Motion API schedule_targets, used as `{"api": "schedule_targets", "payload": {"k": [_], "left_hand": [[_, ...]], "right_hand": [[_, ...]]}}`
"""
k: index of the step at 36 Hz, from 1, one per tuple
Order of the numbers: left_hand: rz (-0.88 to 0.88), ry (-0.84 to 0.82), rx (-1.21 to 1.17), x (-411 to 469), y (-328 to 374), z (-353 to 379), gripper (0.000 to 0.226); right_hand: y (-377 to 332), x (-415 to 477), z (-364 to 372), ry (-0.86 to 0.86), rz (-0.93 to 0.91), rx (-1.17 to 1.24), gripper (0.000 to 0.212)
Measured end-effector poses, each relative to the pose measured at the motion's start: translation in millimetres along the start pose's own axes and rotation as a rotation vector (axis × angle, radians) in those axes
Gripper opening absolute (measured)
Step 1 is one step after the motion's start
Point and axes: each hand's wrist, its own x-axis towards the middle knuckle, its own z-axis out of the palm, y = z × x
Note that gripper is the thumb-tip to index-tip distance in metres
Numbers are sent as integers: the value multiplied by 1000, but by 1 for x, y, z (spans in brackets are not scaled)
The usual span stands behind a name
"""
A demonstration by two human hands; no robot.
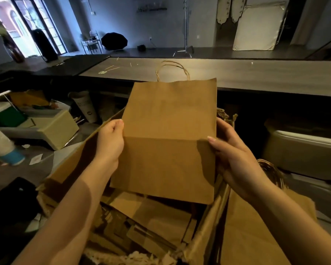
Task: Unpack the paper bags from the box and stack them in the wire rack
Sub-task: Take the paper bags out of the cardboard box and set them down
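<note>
**Paper bag** point(168, 134) — brown kraft, flat-folded, held upright in the air over the open box. Its base panel is folded up against the near face, with the crease running across at mid-height. Twisted paper handles point(172, 67) stand above the top edge, in front of the near edge of the bench point(256, 75).

**Left hand** point(109, 138) — grip closed on the bag's left edge at the level of the crease, fingers curled over the edge.

**Right hand** point(231, 159) — grip closed on the bag's right edge. The thumb lies on the near face by the crease and the fingers are hidden behind the bag.

**Box** point(71, 169) — cardboard, open, directly beneath the held bag, with its left flap raised beside the left forearm. More folded brown bags point(157, 217) lie inside in loose, overlapping layers.

**Further flat bags** point(256, 236) — brown, just right of the box, under the right forearm. What they rest in cannot be told.

**White paper cup** point(85, 108) — on the cluttered lower surface left of the box, below the bench.
</note>
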Motion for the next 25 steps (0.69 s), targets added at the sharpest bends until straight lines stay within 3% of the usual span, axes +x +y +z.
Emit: {"api": "schedule_targets", "payload": {"k": [8, 16, 21, 25], "left_hand": [[132, 44, 67, -20, 44, -7, 20], [188, 54, 104, -34, 106, 4, 23], [173, -174, 83, -63, 113, 35, 13], [149, -463, 173, -90, 100, 63, 30]], "right_hand": [[-15, -16, -17, -78, -112, -28, 61], [-43, -23, -37, -30, -261, 101, 34], [-46, -29, -79, 80, -254, 35, 31], [-37, -37, -123, 237, -185, -26, 31]]}}
